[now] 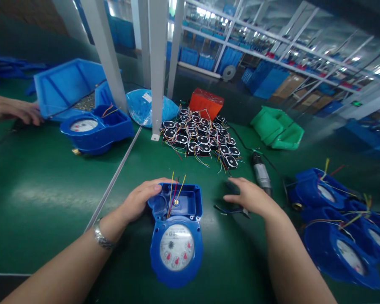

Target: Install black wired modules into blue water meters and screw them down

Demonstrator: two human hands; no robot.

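Note:
A blue water meter [177, 249] lies on the green bench in front of me, its round dial up. Its upper box is uncovered, and yellow and red wires stand up out of it. My left hand [143, 198] grips the box's upper left corner, thumb on the rim and fingers behind it. To the right of the meter, my right hand [250, 195] hovers with thumb and fingers apart, nothing visible between them. Beneath it lies a short black cable [232, 210], partly hidden. A grey and black power screwdriver [261, 172] rests just beyond that hand.
Several black wired modules [202, 139] lie ahead, before an orange-red box [205, 103]. A green bin [278, 128] stands back right; several blue meters [338, 249] crowd the right. Left are another meter [98, 131], a blue bin [69, 86] and another person's hand [17, 110]. A post [158, 67] rises ahead.

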